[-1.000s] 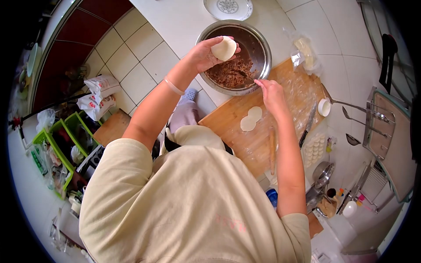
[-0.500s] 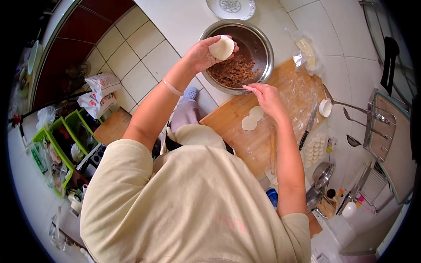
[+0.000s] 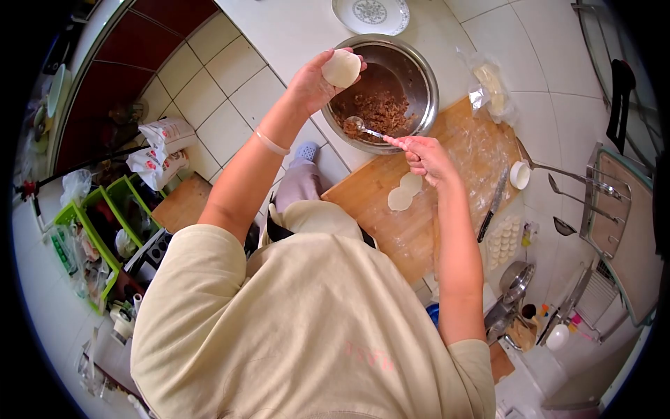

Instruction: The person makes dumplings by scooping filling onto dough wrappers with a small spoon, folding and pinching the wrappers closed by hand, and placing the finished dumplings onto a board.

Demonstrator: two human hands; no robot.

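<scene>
A round dough wrapper [image 3: 341, 68] lies across the fingers of my left hand [image 3: 313, 84], which holds it over the near left rim of a steel bowl [image 3: 430, 87]. Brown minced filling [image 3: 384, 110] fills the bottom of the bowl. My right hand [image 3: 433, 160] is closed around the pink handle of a metal spoon [image 3: 371, 132], whose head rests at the edge of the filling. Below the bowl, a few overlapping dough wrappers [image 3: 400, 199] lie on a floured wooden board [image 3: 352, 193].
A patterned plate [image 3: 370, 15] stands beyond the bowl. To the right are a bagged pale item [image 3: 490, 87], a knife [image 3: 493, 204], a small white cup [image 3: 519, 175] and a tray of small dough pieces [image 3: 503, 241]. Ladles [image 3: 564, 226] hang at the wall.
My right hand has turned, and the spoon's head now shows at the left side of the filling. My left hand has shifted slightly left and up with the wrapper.
</scene>
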